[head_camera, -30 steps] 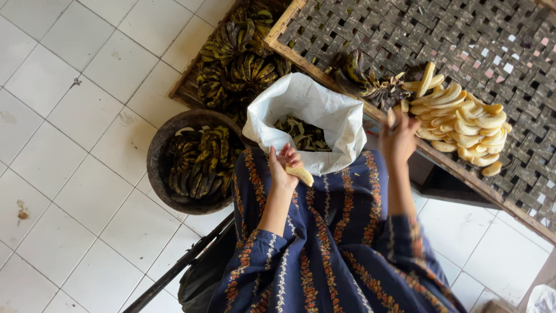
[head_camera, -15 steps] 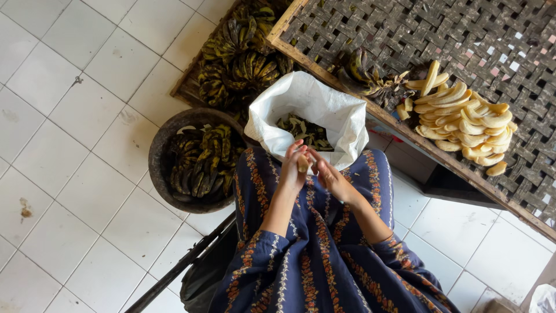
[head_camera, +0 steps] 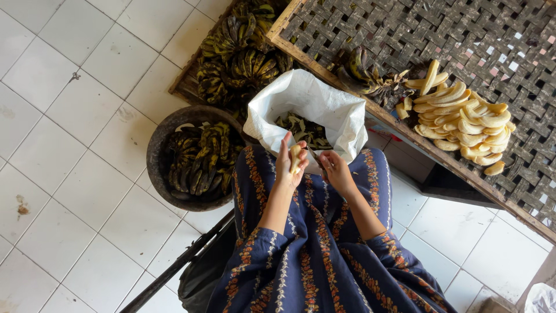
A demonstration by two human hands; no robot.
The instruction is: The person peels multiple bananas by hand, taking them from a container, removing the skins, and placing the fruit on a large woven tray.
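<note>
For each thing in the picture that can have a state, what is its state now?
left hand: holding a banana
banana: partly peeled, upright in the left hand
right hand: at the peel, next to the banana
white sack: open, with peels inside
round basket: filled with dark unpeeled bananas
peeled bananas: piled on the woven tray

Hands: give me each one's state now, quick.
Left hand: closed on a pale peeled banana.
Right hand: curled by the banana; contents cannot be told.
</note>
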